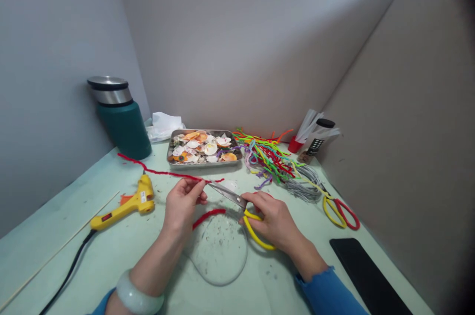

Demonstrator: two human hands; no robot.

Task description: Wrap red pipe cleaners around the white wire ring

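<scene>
My left hand (183, 203) pinches a long red pipe cleaner (166, 173), which stretches out to the left past the glue gun and pokes a short end out to the right. In my right hand (272, 218) is a pair of scissors (230, 195) with yellow on its handles. Their blade tips reach the pipe cleaner right beside my left fingertips; whether the blades are apart is hard to make out. Below my hands lies a grey wire ring (222, 284), with a thick red fuzzy piece (210, 216) along its upper left part.
A yellow glue gun (129, 203) and a thin stick (63, 248) lie left, near a green bottle (124, 124). Behind are a metal tray (204, 165) of shells and coloured pipe cleaners (270, 157). On the right are grey wire (304, 184), other scissors (341, 212) and a black slab (365, 273).
</scene>
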